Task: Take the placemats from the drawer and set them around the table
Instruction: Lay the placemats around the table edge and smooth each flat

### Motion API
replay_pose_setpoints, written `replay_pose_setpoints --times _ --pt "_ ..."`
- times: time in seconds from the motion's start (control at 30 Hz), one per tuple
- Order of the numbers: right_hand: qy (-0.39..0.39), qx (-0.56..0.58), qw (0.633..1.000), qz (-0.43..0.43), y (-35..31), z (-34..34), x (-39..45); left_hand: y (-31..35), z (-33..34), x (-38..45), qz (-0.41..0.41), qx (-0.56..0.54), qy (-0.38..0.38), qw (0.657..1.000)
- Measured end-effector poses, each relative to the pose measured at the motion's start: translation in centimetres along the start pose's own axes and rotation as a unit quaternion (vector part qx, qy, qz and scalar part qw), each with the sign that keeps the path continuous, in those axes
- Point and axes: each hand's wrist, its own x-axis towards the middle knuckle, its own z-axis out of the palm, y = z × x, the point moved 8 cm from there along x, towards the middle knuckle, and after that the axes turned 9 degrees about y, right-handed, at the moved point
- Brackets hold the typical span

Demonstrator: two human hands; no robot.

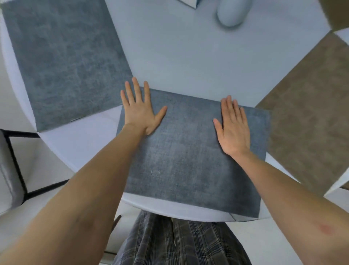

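Note:
A grey-blue placemat (188, 160) lies flat at the near edge of the round white table (188, 56). My left hand (140, 111) rests palm-down on its far left corner, fingers spread. My right hand (233, 125) lies flat on its right part, fingers together. A second grey-blue placemat (64, 62) lies on the table at the left. A brown placemat (309, 117) lies at the right, reaching over the table's edge.
A pale rounded vase-like object (233, 12) stands at the far side of the table. A white corner of something (188, 2) shows at the top edge. A chair with a black frame (15, 160) stands at the left, beside the table.

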Motion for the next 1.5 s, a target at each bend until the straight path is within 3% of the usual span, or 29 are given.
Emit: replay_pose_setpoints --times 0.17,0.27,0.33,0.47,0.6,0.73,0.83,0.97,1.07,1.23,1.33,1.5 --pt "0.022 0.016 0.990 0.135 6.3 -1.2 -1.7 1.9 -1.0 0.0 -0.049 0.018 -0.054 0.997" --pt "0.018 0.017 0.987 0.159 6.3 -1.3 -1.8 8.9 -2.1 -1.3 0.091 -0.002 -0.021 0.996" --pt "0.015 0.018 0.991 0.132 5.4 -1.1 -1.9 14.9 -1.7 -3.5 0.197 -0.051 -0.056 0.978" --pt "0.016 0.049 0.994 0.101 6.0 -1.2 -3.1 19.6 -0.1 -6.1 0.231 -0.023 -0.150 0.961" --pt "0.009 0.073 0.956 0.285 12.2 -2.2 -7.8 20.6 -1.0 -5.9 0.211 -0.013 -0.179 0.961" --pt "-0.058 0.041 0.969 0.236 13.8 -3.6 -10.9 22.5 -1.8 -6.3 0.209 0.002 -0.189 0.960" --pt "-0.093 0.038 0.960 0.262 15.1 -4.2 -12.5 23.1 -1.8 -6.4 0.203 -0.012 -0.205 0.958" --pt "-0.141 -0.114 0.970 0.165 14.6 -4.4 -11.2 23.4 -1.8 -6.3 0.200 -0.019 -0.217 0.955" --pt "-0.173 -0.166 0.963 0.122 14.0 -4.3 -10.6 23.3 -1.8 -6.4 0.209 -0.026 -0.213 0.954" --pt "-0.111 -0.220 0.961 0.128 13.0 -5.4 -9.7 23.2 -1.7 -6.4 0.216 -0.026 -0.211 0.953" --pt "-0.089 -0.142 0.960 0.224 15.1 -6.9 -9.9 23.2 -1.6 -6.3 0.216 -0.027 -0.210 0.953" --pt "0.098 0.001 0.917 0.386 18.7 -10.7 -11.8 23.1 -1.3 -6.3 0.219 -0.017 -0.213 0.952"
